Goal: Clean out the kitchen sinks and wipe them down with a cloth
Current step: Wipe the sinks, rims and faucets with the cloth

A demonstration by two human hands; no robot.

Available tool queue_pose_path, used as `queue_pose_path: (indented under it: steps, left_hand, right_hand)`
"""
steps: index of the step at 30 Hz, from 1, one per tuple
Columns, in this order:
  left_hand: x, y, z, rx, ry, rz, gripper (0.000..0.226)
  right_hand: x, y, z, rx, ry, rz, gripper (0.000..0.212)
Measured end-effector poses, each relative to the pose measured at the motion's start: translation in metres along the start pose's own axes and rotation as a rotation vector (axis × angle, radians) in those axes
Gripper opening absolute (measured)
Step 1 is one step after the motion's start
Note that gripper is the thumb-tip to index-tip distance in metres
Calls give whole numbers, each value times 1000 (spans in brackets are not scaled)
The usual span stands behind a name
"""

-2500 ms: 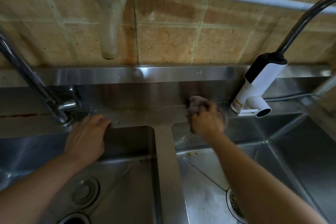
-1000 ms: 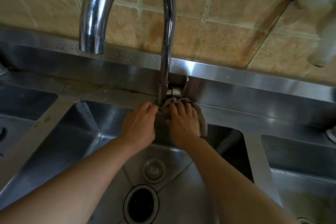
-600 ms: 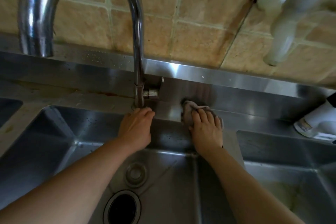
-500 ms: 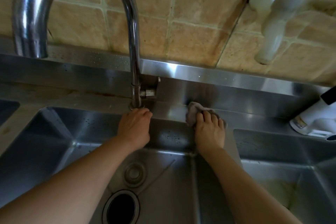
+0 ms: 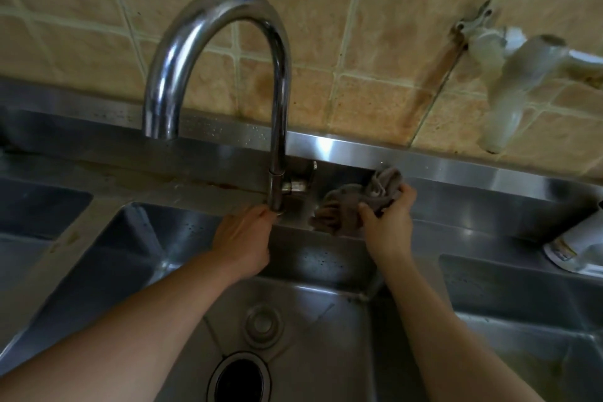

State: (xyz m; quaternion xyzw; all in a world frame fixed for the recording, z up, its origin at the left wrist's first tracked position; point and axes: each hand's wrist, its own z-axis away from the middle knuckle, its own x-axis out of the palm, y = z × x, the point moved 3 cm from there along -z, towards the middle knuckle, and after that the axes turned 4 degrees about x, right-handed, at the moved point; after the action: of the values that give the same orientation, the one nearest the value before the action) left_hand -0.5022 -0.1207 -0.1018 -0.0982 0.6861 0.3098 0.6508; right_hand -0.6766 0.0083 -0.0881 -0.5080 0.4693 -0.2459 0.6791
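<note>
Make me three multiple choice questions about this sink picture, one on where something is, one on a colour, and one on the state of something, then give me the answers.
1. Where does the left hand rest?
A. at the base of the curved faucet
B. on the drain opening
C. on the wall tiles

2. What colour is the cloth?
A. bright yellow
B. greyish brown
C. white

3. What is the state of the drain opening in the middle basin?
A. covered by the cloth
B. plugged with a stopper
C. open and dark

Answers:
1. A, the fingers lie on the ledge right by the foot of the faucet.
2. B, the bunched cloth gripped by the right hand looks dull grey-brown.
3. C, the hole shows black with nothing over it.
</note>
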Motion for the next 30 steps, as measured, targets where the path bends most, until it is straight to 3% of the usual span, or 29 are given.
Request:
queue_pose_path:
  steps: [4, 6, 9, 12, 17, 21, 30]
  left_hand:
    - [0, 0, 1, 8, -10, -17, 56]
    - [0, 2, 2, 19, -5, -2, 55]
    - [-1, 1, 1, 28, 2, 25, 51]
    - [-3, -2, -2, 33, 11, 1, 50]
    - [2, -6, -8, 17, 0, -47, 48]
    - [14, 5, -14, 40, 5, -57, 56]
    - [44, 39, -36, 74, -70, -64, 74]
  right_hand:
    - [14, 27, 0, -164, 110, 713, 57]
    - [27, 34, 3, -380, 16, 813, 66]
    - [54, 44, 10, -464, -242, 882, 70]
    - [72, 33, 8, -449, -229, 811, 66]
    - [101, 18, 9, -701, -414, 883, 71]
    - [79, 34, -2, -686, -357, 998, 72]
    - [-27, 67, -35, -387, -224, 799, 53]
